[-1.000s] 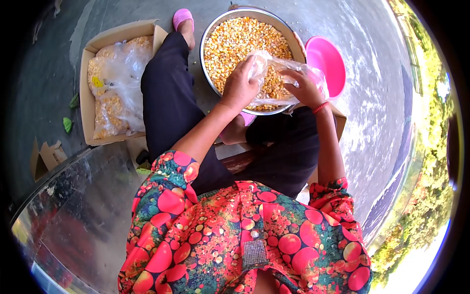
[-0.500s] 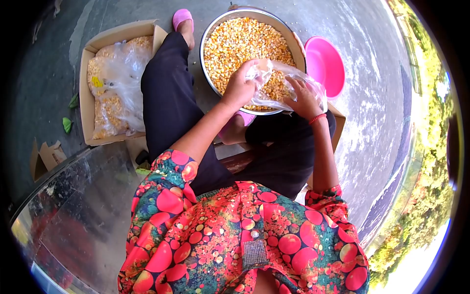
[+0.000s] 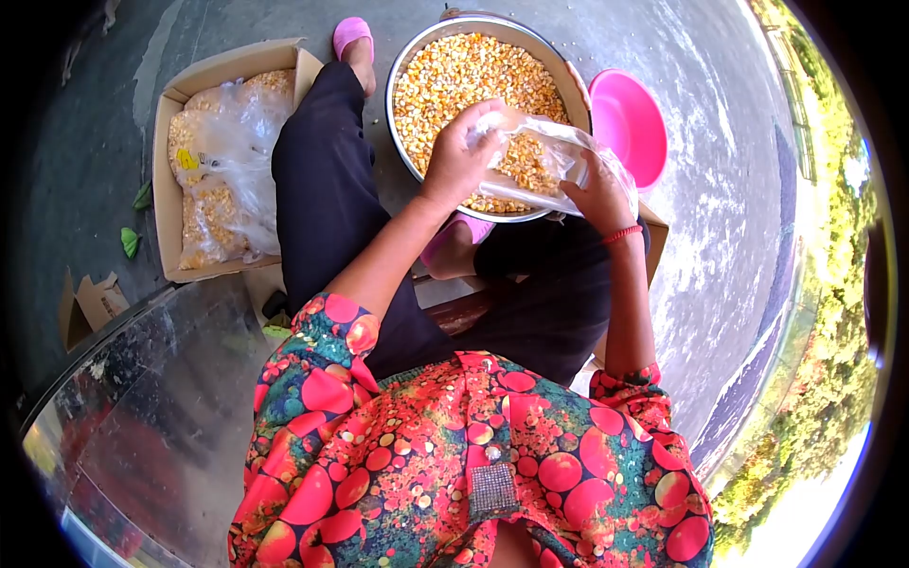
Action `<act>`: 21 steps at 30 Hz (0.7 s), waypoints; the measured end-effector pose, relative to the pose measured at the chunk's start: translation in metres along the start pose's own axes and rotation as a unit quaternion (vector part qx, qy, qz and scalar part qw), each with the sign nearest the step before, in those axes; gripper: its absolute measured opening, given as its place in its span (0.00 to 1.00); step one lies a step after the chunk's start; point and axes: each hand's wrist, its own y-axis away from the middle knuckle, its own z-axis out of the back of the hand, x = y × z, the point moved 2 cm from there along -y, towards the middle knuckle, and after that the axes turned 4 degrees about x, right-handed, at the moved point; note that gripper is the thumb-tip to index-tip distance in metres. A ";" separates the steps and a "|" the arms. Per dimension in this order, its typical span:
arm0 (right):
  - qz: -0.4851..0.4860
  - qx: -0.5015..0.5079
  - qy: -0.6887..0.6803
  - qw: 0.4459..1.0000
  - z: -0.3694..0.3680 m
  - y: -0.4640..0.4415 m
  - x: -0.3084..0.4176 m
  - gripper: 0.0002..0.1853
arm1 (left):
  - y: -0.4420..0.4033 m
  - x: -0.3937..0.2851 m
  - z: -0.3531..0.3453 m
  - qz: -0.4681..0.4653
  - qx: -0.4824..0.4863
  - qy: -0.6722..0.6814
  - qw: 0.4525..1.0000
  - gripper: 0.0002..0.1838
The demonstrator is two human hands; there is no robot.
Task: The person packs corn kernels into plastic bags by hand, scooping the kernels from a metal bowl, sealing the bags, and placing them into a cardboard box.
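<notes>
A clear plastic bag [image 3: 542,137] is stretched between my two hands, above the near right part of a round metal pot [image 3: 568,80]. Loose yellow corn kernels [image 3: 473,71] fill much of the pot. My left hand [image 3: 456,159] pinches the bag's left side over the kernels. On the right, the bag's other end is gripped by my right hand [image 3: 602,194], which wears a red bracelet at the wrist. Kernels show through the plastic; I cannot tell whether any are inside the bag.
A pink basin [image 3: 629,128] stands beside the pot on the right. To the left, a cardboard box [image 3: 169,227] holds pale kernels and a clear plastic bag [image 3: 241,156]. My legs straddle the near side, with pink slippers [image 3: 351,33] on my feet.
My hands have drawn slightly apart, stretching the bag wider and flatter. My left hand has shifted up a little, and the right one has turned with its thumb toward the bag.
</notes>
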 end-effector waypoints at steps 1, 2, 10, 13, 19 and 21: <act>0.004 0.002 0.006 1.000 0.008 -0.001 0.007 0.32 | -0.001 -0.004 0.004 -0.006 -0.008 0.026 1.000 0.17; 0.003 0.003 0.006 1.000 0.010 -0.002 0.007 0.32 | -0.003 -0.008 0.007 -0.011 -0.016 0.052 0.998 0.17; -0.025 0.303 -0.449 0.840 0.024 -0.025 0.036 0.10 | 0.005 0.000 0.001 0.022 0.089 -0.106 0.990 0.16; 0.045 0.258 -0.496 0.828 0.044 -0.051 0.063 0.12 | 0.010 0.020 -0.005 0.056 0.125 -0.172 0.975 0.09; 0.000 0.229 -0.422 0.877 -0.023 -0.141 0.073 0.18 | 0.016 0.037 -0.013 0.048 0.168 -0.257 0.951 0.09; -0.017 0.194 -0.358 0.913 -0.056 -0.170 0.070 0.21 | 0.018 0.038 -0.014 0.055 0.178 -0.269 0.945 0.09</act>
